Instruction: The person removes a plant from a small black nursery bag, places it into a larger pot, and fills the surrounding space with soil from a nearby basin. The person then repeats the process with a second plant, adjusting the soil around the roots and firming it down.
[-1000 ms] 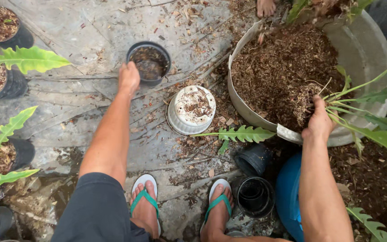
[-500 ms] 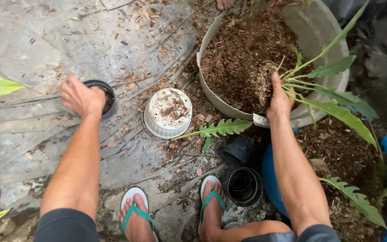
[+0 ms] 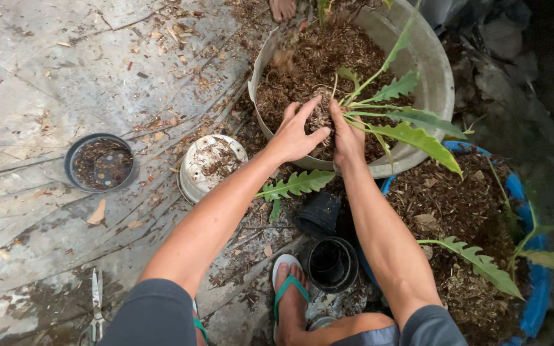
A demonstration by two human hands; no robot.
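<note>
Both hands cupped the plant's fibrous root ball (image 3: 320,122) inside the round grey basin (image 3: 436,77) of coarse brown bark mulch. The left hand (image 3: 296,133) and right hand (image 3: 347,131) pressed it with fingers curled around. Serrated green leaves (image 3: 411,131) extended rightward.

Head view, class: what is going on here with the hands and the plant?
A person crouches over a grey tub of brown potting mix. Both hands, left hand and right hand, cup the root clump of a green plant at the tub's near edge. A black pot with soil and a white pot sit on the ground to the left, untouched. Empty black pots lie by the person's foot.
</note>
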